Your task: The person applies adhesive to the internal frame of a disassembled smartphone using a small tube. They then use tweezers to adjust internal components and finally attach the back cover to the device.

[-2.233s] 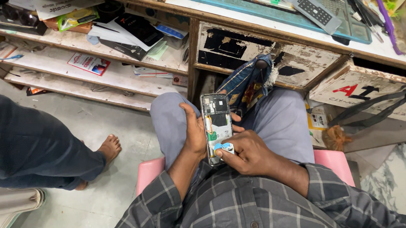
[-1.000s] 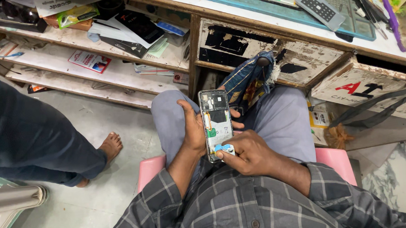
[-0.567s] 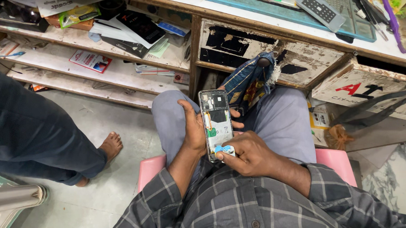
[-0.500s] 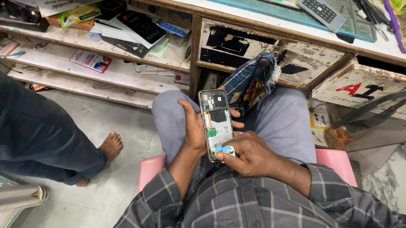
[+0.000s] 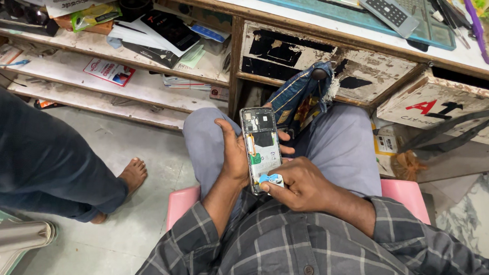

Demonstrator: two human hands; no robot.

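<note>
An opened mobile phone (image 5: pixel 260 144) with its back cover off, showing boards and a battery, is held upright over my lap. My left hand (image 5: pixel 233 155) grips it along its left edge, fingers curling round the far side. My right hand (image 5: pixel 297 184) rests at the phone's lower end, fingertips pinching a small blue and white piece (image 5: pixel 270 179) against its bottom edge. I sit on a pink stool (image 5: pixel 182 201) in grey trousers and a checked shirt.
A worn wooden workbench (image 5: pixel 328 35) stands ahead, with a teal mat (image 5: pixel 304 3) and a remote-like keypad (image 5: pixel 385 10) on top. Shelves (image 5: pixel 140 70) at left hold papers and boxes. Another person's leg and bare foot (image 5: pixel 128 177) stand at left. A denim bag (image 5: pixel 301 98) hangs between my knees.
The other person's leg has come closer from the left. My hands and the phone stay nearly as they were.
</note>
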